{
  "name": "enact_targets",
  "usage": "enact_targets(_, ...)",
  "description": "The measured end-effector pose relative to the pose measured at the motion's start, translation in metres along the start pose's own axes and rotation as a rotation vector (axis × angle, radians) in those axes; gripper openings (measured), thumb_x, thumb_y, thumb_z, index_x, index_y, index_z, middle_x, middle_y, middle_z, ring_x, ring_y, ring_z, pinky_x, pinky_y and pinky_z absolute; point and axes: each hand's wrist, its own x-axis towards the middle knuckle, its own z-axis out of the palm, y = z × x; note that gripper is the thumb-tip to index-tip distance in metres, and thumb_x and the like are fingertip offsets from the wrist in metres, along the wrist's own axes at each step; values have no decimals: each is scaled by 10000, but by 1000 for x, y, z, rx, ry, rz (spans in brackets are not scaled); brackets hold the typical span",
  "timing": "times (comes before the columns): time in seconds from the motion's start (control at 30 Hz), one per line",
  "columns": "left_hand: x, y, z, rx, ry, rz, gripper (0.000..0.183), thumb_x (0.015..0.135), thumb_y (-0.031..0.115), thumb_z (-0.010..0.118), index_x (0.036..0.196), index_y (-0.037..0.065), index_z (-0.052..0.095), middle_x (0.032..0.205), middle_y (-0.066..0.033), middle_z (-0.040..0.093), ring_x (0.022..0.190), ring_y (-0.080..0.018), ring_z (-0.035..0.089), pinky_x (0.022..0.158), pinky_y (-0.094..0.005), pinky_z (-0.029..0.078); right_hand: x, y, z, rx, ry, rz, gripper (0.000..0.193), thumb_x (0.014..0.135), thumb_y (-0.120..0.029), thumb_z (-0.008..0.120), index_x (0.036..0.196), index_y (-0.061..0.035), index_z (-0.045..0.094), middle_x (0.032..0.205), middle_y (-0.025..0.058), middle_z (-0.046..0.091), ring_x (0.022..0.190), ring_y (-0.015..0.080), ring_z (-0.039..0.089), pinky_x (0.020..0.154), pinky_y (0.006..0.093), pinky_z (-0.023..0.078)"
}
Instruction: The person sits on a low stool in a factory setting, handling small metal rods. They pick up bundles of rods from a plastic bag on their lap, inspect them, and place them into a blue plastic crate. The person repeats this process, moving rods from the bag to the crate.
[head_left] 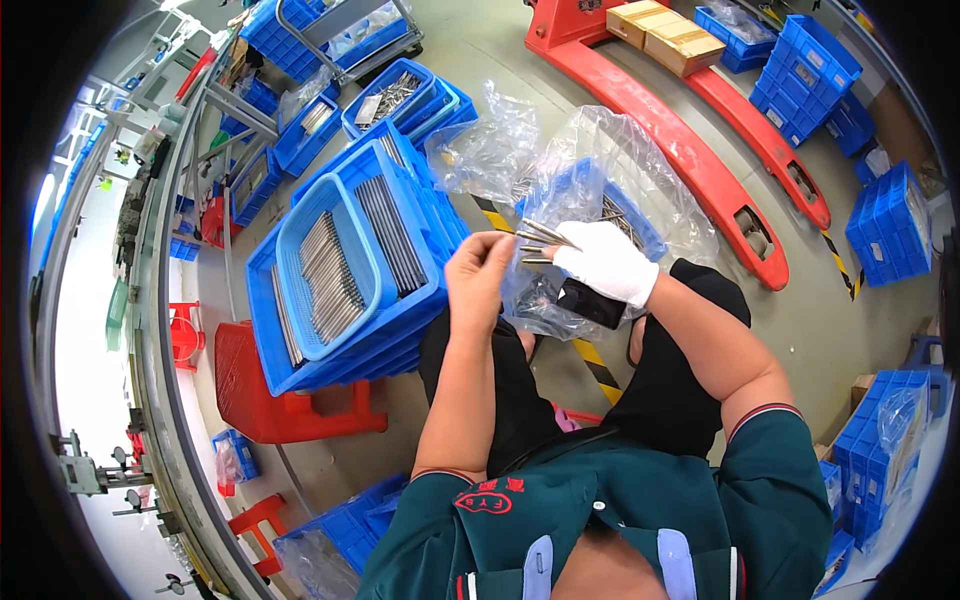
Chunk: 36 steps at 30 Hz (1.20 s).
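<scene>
My right hand (608, 265), in a white glove, is closed around several slim metal rods (545, 235) whose ends stick out to the left. Close to those ends is my bare left hand (478, 275), its thumb and fingers pinched together; whatever sits between them is too small to make out. To the left, a light blue basket (378, 265) holds a row of metal rods (332, 280). It rests on a stacked blue crate (262, 345), beside darker rods (390, 235). Beyond my glove, a blue crate (652, 238) with metal pieces stands inside clear plastic.
A black item (590, 303) lies below my glove. Clear plastic bags (490, 145) spread ahead. A red pallet jack (650, 110) with cardboard boxes (665, 38) stands beyond. A red stool (250, 385) is at left. Blue crates (890, 225) line the right side.
</scene>
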Motion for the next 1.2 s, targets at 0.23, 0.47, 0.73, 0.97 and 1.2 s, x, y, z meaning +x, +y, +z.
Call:
enact_targets(0.23,1,2,-1,-206,-52,-106,164,842,134,677,914,-11,651,770,-22,615,684,-78,509,651,-217,399,-2,-7,-5,-2,-109,43,295,865,-299,557,822,-8,561,697,190,557,665,342,564,609,391,427)
enact_targets(0.47,-1,4,-6,-156,-124,-131,149,824,110,692,896,-15,654,764,-26,622,675,-83,513,645,-222,405,-6,-13,-7,-62,-127,61,300,862,-323,555,802,-29,559,698,189,572,681,360,581,608,414,437)
enact_targets(0.73,-3,2,-9,-209,-171,-155,137,807,102,705,870,-9,656,764,-27,628,677,-76,515,644,-219,404,-8,-13,-3,-114,-109,-42,303,879,-344,528,837,-47,575,669,142,586,616,289,597,591,385,449)
enact_targets(0.97,2,7,-11,-123,1,-93,154,813,119,702,881,-13,658,766,-25,622,673,-68,499,637,-210,391,-4,-7,-4,-18,-186,36,350,870,-368,541,846,-21,575,720,196,573,691,358,577,626,401,436)
enact_targets(1.2,-1,5,-7,-99,-106,-145,137,821,108,689,888,-7,659,806,-41,647,738,-85,548,699,-227,423,-4,-6,-3,-68,-227,-24,324,866,-354,539,865,-33,582,734,178,592,713,349,590,645,402,443)
